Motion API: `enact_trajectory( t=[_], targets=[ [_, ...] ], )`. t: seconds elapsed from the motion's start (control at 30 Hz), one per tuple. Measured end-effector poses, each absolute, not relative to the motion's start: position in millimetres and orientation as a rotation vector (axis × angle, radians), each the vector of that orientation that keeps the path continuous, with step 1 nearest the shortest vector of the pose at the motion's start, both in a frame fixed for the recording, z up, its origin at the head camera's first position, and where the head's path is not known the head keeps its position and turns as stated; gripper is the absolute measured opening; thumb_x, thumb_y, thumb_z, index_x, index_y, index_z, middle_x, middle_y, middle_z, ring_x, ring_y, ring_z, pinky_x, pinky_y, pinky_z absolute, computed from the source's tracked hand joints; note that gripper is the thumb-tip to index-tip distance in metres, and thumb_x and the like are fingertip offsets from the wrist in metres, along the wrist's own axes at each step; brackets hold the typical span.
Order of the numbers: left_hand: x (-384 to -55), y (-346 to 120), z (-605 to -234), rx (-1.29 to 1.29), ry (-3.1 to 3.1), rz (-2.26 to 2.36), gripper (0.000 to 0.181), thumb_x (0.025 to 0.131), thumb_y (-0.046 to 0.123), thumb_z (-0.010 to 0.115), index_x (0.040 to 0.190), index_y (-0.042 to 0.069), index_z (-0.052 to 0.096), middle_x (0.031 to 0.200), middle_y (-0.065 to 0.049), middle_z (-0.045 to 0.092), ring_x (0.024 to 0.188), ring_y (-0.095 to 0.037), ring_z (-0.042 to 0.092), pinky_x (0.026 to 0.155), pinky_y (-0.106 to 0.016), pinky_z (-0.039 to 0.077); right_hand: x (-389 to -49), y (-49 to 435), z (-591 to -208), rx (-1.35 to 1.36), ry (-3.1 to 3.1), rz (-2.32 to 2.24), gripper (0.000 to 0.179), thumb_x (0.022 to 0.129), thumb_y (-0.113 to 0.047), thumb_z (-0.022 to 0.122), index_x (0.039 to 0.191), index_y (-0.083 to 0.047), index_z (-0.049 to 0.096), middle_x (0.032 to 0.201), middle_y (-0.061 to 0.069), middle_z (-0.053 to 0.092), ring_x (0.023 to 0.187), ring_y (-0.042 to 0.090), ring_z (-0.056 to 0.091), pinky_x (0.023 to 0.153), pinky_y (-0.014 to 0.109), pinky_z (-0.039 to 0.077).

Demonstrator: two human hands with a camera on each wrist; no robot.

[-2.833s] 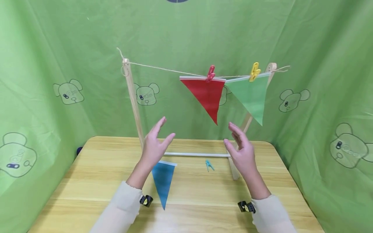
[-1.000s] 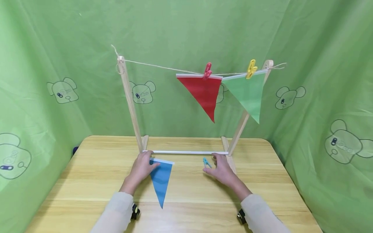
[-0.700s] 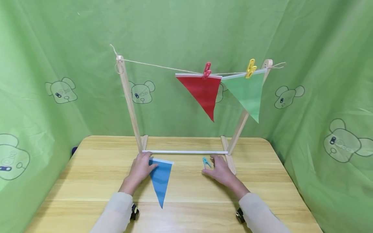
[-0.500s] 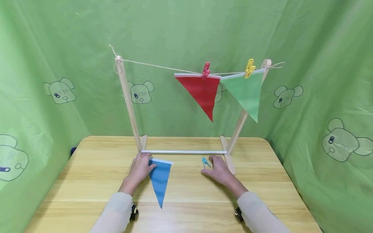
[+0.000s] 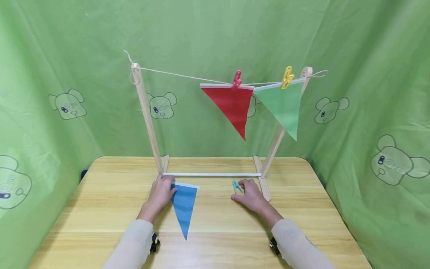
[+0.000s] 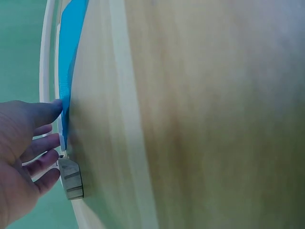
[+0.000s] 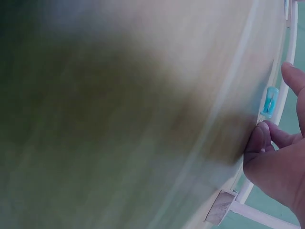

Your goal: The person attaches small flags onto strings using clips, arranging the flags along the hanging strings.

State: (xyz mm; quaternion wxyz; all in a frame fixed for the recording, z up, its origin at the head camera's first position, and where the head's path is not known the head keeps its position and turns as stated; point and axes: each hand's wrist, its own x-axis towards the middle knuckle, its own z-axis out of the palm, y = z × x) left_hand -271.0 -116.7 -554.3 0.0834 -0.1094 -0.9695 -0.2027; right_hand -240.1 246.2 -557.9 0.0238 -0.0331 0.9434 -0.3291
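Observation:
In the head view a blue pennant [image 5: 184, 209] with a white top strip lies on the table. My left hand [image 5: 160, 192] is at its upper left corner. The left wrist view shows the thumb touching the blue pennant [image 6: 71, 43] and the fingers apart by its white edge. My right hand [image 5: 250, 194] rests around a light-blue clothespin [image 5: 237, 186]. In the right wrist view the clothespin [image 7: 270, 101] stands between thumb and curved fingers, with gaps on both sides. Red [image 5: 234, 106] and green [image 5: 283, 104] pennants hang from a string [image 5: 181, 76].
A red clothespin [image 5: 236, 80] and a yellow clothespin [image 5: 287, 77] clip the hanging pennants. Left [image 5: 147, 116] and right [image 5: 273, 151] wooden posts carry the string, joined low by a white rod [image 5: 211, 174]. Green cloth surrounds the wooden table [image 5: 215, 243].
Both hands came down from the air to the table, left at the blue pennant, right at the light-blue clothespin. Lately the left thumb has drawn nearer its fingers.

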Motion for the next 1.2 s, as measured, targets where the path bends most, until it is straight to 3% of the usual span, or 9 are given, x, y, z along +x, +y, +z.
enact_trajectory(
  t=[0.6, 1.2],
  targets=[
    [-275, -121, -555, -0.337, -2.91, -0.691, 0.041, 0.082, 0.014, 0.088, 0.119, 0.005, 0.073, 0.116, -0.014, 0.071, 0.106, -0.033, 0.058, 0.088, -0.049, 0.051, -247, 245, -567, -0.075, 2.986, -1.001, 0.052, 0.086, -0.032, 0.085, 0.121, 0.0, 0.064, 0.108, 0.011, 0.059, 0.096, 0.022, 0.056, 0.087, 0.041, 0.053],
    [-277, -122, -550, -0.414, -2.903, -0.637, 0.022, 0.081, 0.015, 0.088, 0.097, 0.006, 0.075, 0.095, -0.008, 0.071, 0.09, -0.027, 0.056, 0.08, -0.045, 0.05, -249, 243, -569, -0.044, 3.008, -0.974, 0.046, 0.084, -0.031, 0.087, 0.111, -0.003, 0.063, 0.1, 0.008, 0.055, 0.087, 0.02, 0.049, 0.076, 0.032, 0.045]
  ],
)
